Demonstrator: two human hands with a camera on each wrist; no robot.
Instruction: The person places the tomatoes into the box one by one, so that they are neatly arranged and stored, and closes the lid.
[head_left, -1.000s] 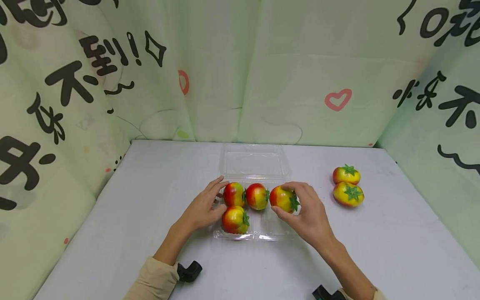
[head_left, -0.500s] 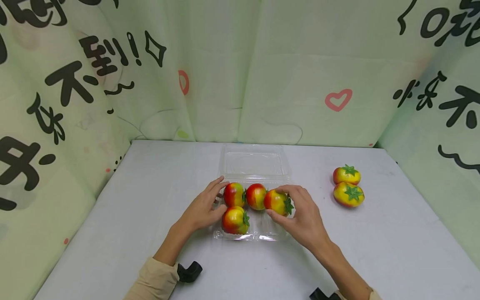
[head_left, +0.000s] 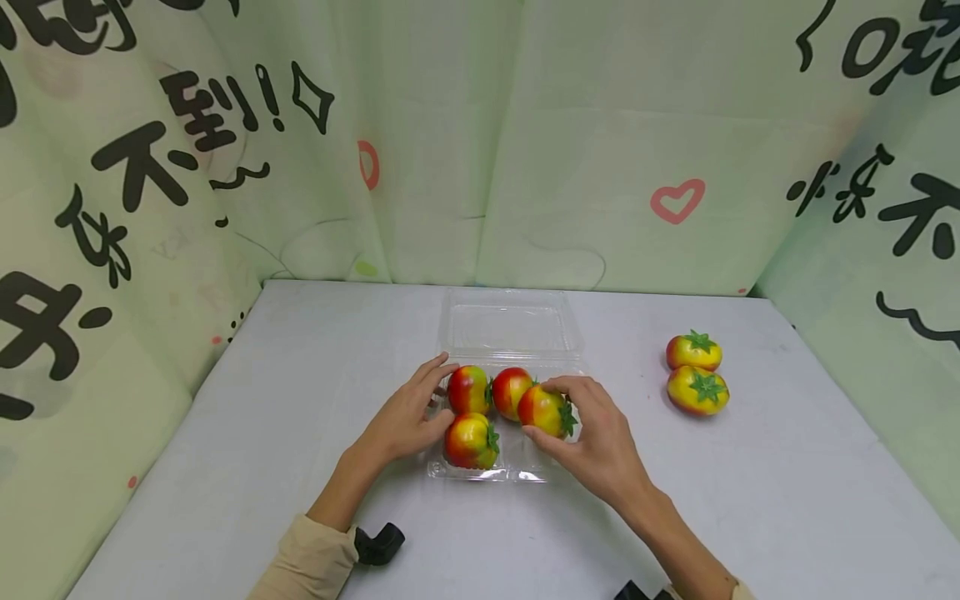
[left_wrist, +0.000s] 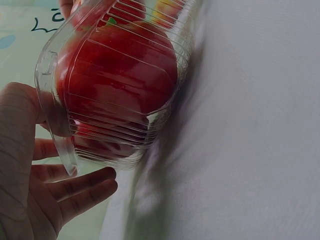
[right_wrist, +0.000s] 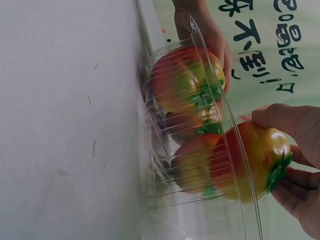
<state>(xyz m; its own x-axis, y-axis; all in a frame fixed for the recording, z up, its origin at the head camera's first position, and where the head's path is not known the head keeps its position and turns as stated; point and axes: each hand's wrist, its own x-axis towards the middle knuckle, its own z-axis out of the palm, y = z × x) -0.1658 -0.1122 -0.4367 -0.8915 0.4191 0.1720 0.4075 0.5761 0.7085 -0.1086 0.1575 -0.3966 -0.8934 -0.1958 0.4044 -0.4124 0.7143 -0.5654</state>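
Holding a red-and-yellow fruit [head_left: 542,410] between thumb and fingertips, a person's right hand [head_left: 592,433] is hovering over the right half of a clear plastic container [head_left: 517,477]. The fruit is lying directly left of that palm, its leafy green top facing right, back toward the hand; being roundish, it is showing no clear long axis. From the right wrist, it is overlapping the container's rim, its underside seemingly hanging higher than the bottoms of the fruits already inside. Those are sitting at back left [head_left: 468,389], back middle [head_left: 512,392] and front left [head_left: 470,442]; whether the held one is touching its back-middle neighbour is not clear. The left hand [head_left: 408,421], farther from the held fruit, is resting at the container's left side, fingers extended and loosely spread, gripping no fruit. Behind, the lid [head_left: 510,327] is lying open on a white table [head_left: 337,350]. Well apart at right, two more fruits [head_left: 697,390] are sitting close together.
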